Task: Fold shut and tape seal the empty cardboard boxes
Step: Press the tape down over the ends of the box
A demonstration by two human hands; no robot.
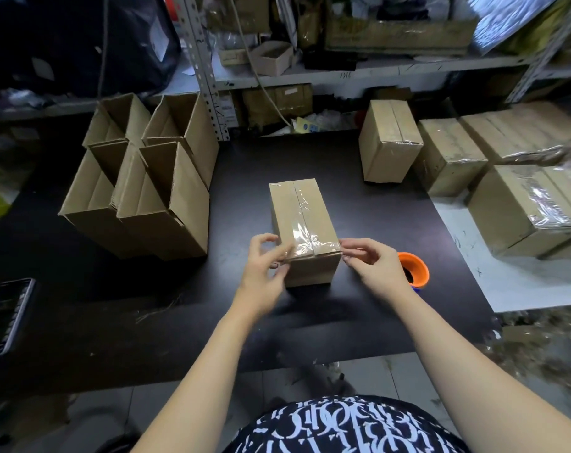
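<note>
We are working on a brown cardboard box in the middle of a flat black table. The box is long with square corners, and its top flaps are folded shut. Clear shiny tape is running down the middle seam and across the near edge, and it is looking a bit wrinkly.

Our right hand is pinching the tape at the near right corner with its fingertips close together. Our left hand is touching the near left corner with bent fingers. It is blurry, so we cannot tell if it is gripping.

A round orange tape roll is sitting just behind the right hand. Open boxes are standing on the left. Taped boxes are sitting on the right. We are seeing no words we can read on any box.
</note>
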